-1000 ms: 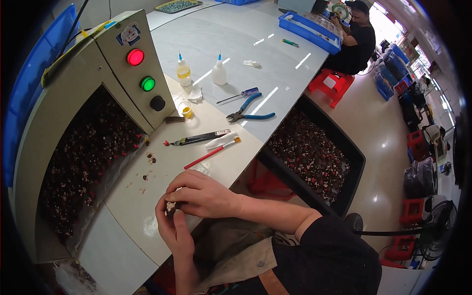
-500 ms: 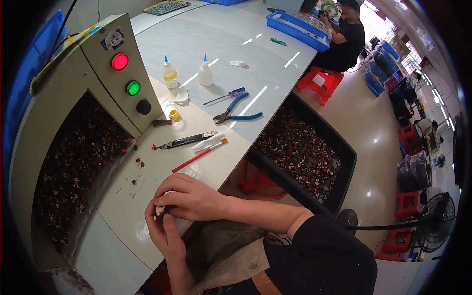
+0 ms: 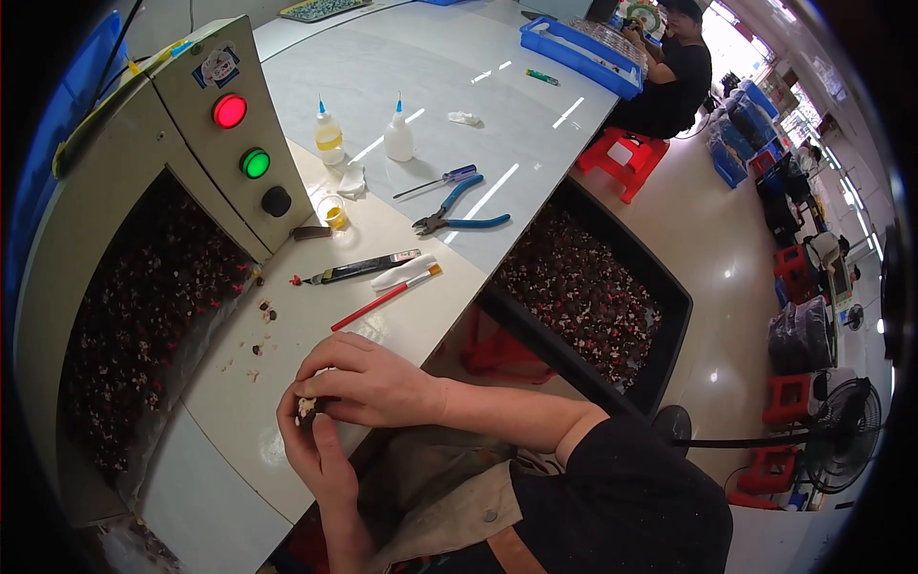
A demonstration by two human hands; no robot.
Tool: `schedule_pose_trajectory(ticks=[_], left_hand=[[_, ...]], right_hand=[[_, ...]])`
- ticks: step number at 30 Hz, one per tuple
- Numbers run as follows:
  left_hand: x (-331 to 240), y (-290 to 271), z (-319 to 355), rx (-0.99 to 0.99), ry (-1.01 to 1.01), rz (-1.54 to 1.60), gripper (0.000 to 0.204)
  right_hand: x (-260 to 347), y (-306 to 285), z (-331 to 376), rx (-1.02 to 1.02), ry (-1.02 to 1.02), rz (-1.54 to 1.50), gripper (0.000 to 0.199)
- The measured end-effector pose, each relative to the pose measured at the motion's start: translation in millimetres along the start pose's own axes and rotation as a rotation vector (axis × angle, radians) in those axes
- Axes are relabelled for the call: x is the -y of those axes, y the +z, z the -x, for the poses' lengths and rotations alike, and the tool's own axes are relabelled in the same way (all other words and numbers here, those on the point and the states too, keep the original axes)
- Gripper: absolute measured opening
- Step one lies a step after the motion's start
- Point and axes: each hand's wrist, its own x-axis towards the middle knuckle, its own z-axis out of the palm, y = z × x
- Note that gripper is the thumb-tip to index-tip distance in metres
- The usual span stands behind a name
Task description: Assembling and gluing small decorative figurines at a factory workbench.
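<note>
In front of my body, above the near part of the worktop (image 3: 229,392), both hands close around a small dark brown piece with cream-coloured bits (image 3: 307,408). My left hand (image 3: 323,461) cups it from below, with the thumb against its lower side. From above, my right hand (image 3: 368,385) curls its fingers over the same piece. Most of it is hidden by the fingers. Beyond my hands lie a red-handled paintbrush (image 3: 381,298), a crumpled white tissue (image 3: 402,275) and a black craft knife (image 3: 365,268) with a small red piece at its tip.
A machine with lit red and green buttons (image 3: 229,111) stands left, its opening full of similar dark pieces (image 3: 143,335). Further back are blue-handled cutters (image 3: 457,222), a screwdriver (image 3: 435,182) and two dropper bottles (image 3: 398,143). A black tray of pieces (image 3: 681,316) sits right; another person (image 3: 674,91) sits beyond.
My hands keep their hold on the small piece, with barely any finger movement. The whole view has shifted very slightly.
</note>
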Motion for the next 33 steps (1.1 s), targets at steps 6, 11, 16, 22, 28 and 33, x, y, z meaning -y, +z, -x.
schedule_pose_trajectory(ticks=[6,11,16,22,28,33], left_hand=[[1.0,-1.7,0.7,0.01,-0.001,0.022,0.048],[2.5,-4.7,4.3,0.016,-0.001,0.029,0.047],[3.9,-8.1,4.0,-0.034,-0.02,0.074,0.044],[-3.1,-3.8,-6.3,0.015,-0.074,0.154,0.042],[2.3,-12.5,-5.3,0.001,-0.135,0.291,0.048],[4.5,-16.4,-3.2,0.003,-0.128,0.291,0.052]], right_hand=[[1.2,1.4,0.9,-0.001,0.005,0.006,0.035],[3.4,4.6,3.8,-0.002,0.011,-0.001,0.035],[-2.0,10.4,-0.6,0.008,0.002,-0.06,0.035],[-2.7,0.8,0.9,0.024,0.051,0.091,0.048],[-2.8,11.6,0.3,-0.013,0.133,0.079,0.039],[-3.4,14.6,6.0,0.009,0.157,0.046,0.037]])
